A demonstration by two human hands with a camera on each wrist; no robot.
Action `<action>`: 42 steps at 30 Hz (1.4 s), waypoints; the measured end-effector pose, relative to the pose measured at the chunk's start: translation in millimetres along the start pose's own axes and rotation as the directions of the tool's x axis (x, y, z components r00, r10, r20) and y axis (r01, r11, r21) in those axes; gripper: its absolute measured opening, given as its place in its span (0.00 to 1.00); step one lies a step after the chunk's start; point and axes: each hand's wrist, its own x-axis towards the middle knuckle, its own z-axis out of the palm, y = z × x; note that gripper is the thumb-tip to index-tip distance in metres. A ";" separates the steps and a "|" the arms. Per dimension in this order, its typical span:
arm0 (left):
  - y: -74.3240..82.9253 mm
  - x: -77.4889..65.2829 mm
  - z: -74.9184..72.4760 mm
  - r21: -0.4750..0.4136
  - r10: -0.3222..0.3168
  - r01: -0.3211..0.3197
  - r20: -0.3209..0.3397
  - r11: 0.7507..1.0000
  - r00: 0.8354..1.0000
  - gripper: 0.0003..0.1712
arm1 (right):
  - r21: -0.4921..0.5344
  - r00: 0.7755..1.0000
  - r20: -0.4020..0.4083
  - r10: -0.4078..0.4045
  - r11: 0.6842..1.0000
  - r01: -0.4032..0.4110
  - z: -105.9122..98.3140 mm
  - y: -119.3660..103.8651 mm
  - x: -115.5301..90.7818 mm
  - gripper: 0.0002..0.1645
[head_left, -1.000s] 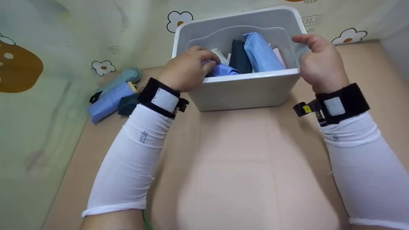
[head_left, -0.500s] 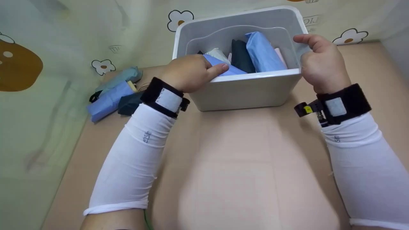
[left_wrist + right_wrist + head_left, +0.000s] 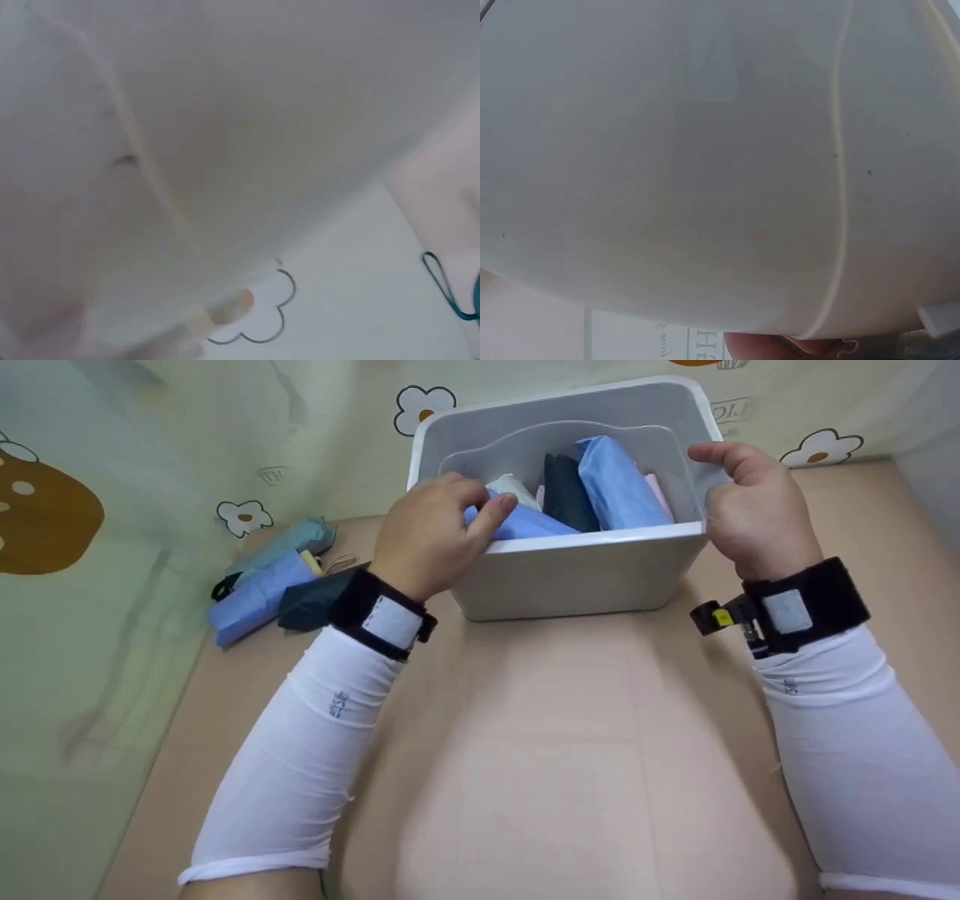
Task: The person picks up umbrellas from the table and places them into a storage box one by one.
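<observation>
A white plastic bin [image 3: 570,577] stands tilted toward the back in the head view. Inside lie rolled bundles that look like folded umbrellas: a periwinkle one [image 3: 529,523], a dark green one [image 3: 568,495] and a light blue one [image 3: 621,484]. My left hand [image 3: 439,532] is at the bin's front left corner, over the periwinkle umbrella, with its thumb raised and apart; its fingertips are partly hidden. My right hand [image 3: 757,510] grips the bin's right rim, forefinger stretched along it. Both wrist views mostly show the bin's outer wall [image 3: 262,150].
Left of the bin lie a teal umbrella [image 3: 289,544], a blue one [image 3: 259,596] with a beige handle end, and a dark green one [image 3: 315,600]. A flower-printed curtain [image 3: 322,442] hangs behind and at the left of the beige surface [image 3: 547,772].
My left hand worked over the periwinkle umbrella, which now lies more to the right. The hand has drawn back slightly and its thumb has lifted. My right hand stays on the rim.
</observation>
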 end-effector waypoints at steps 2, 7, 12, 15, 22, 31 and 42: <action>-6.6 -4.0 2.8 -0.010 0.015 -0.016 -0.056 1.000 0.998 0.33 | -0.010 1.000 0.001 0.009 1.000 -0.009 -0.8 -0.3 0.3 0.40; -26.9 -15.3 7.5 -0.077 -0.004 -0.005 -0.112 0.997 0.994 0.33 | -0.017 1.000 0.006 0.021 1.000 -0.021 -2.1 -0.5 0.1 0.41; -47.6 -27.7 8.9 -0.138 -0.040 0.024 -0.114 0.990 0.993 0.37 | -0.018 1.000 0.000 0.008 1.000 -0.008 -1.6 0.3 -0.2 0.41; -58.6 -34.7 9.6 -0.169 -0.070 0.050 -0.110 0.984 0.992 0.41 | -0.014 1.000 -0.006 -0.008 1.000 0.008 -0.6 0.8 0.1 0.41; -79.4 -46.8 13.2 -0.188 -0.072 0.043 -0.146 0.981 0.987 0.39 | -0.010 1.000 -0.011 -0.017 1.000 0.016 -0.1 1.3 0.2 0.40; -107.7 -58.3 21.2 -0.136 -0.177 0.167 -0.064 0.977 0.982 0.43 | -0.003 1.000 -0.009 0.004 1.000 -0.004 -0.7 0.5 0.2 0.40; -125.6 -64.0 31.3 -0.017 -0.391 0.400 0.180 0.916 0.903 0.44 | 0.010 1.000 -0.014 0.000 1.000 0.000 0.3 0.2 -0.5 0.39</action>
